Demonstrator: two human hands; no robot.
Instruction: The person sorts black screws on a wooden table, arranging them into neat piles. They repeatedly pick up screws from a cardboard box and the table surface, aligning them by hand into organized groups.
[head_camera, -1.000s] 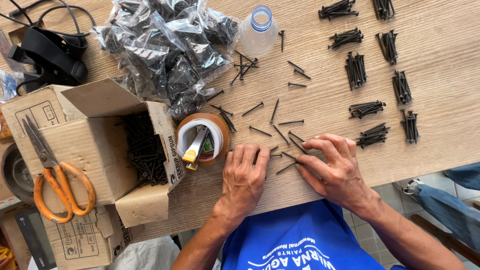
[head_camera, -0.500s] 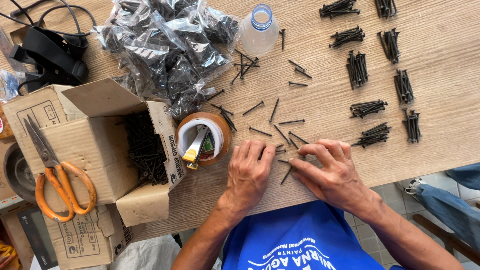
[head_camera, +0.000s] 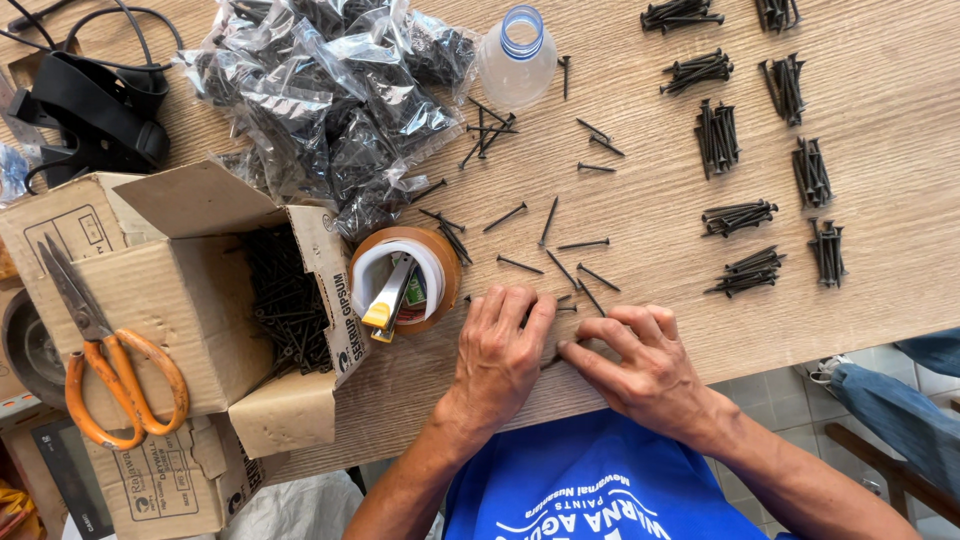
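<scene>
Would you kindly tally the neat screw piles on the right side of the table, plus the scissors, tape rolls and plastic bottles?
Screw piles: 9
Orange-handled scissors: 1
Tape roll: 1
Plastic bottle: 1
Total: 12

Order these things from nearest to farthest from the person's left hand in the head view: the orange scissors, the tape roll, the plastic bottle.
From the left hand:
1. The tape roll, just to its left on the table.
2. The plastic bottle, far up at the table's far edge.
3. The orange scissors, far left, lying on the cardboard box.
</scene>
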